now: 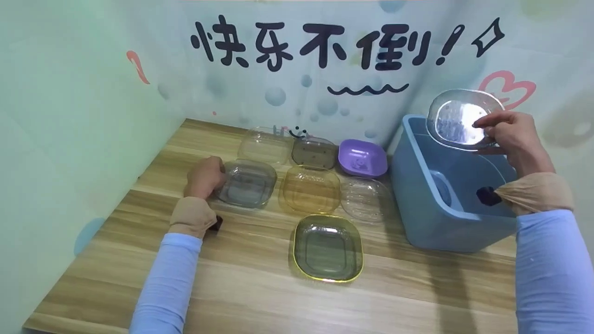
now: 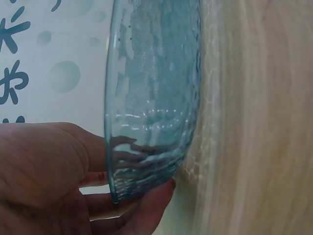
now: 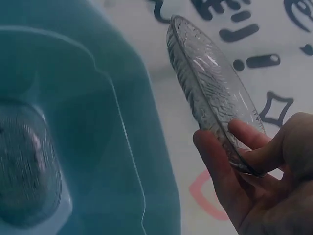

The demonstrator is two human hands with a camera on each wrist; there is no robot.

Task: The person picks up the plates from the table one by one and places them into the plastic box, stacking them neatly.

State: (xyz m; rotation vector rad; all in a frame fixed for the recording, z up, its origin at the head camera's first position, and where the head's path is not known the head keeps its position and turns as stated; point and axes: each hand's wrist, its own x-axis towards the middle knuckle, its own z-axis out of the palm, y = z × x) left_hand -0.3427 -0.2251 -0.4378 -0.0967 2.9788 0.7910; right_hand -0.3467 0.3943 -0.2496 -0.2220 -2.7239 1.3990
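Observation:
My right hand (image 1: 517, 137) pinches a clear, ribbed plastic dish (image 1: 452, 120) by its edge, tilted above the blue bin (image 1: 413, 213). In the right wrist view, the thumb and fingers grip that dish (image 3: 210, 83) near its lower end, apart from the bin wall. Over on the left, my left hand (image 1: 204, 176) holds the near side of a blue-grey see-through dish (image 1: 248, 185) on the table. The left wrist view has its thumb at the rim of this dish (image 2: 151, 88) and fingers beneath the curved side.
Beside the held dish stand a clear dish (image 1: 264, 146), a smoky brown one (image 1: 314, 154), a purple one (image 1: 362, 158), an amber one (image 1: 311, 192) and another clear one (image 1: 365, 200). A yellow-rimmed green dish (image 1: 328, 250) sits nearer. A clear dish (image 3: 24, 166) lies inside the bin.

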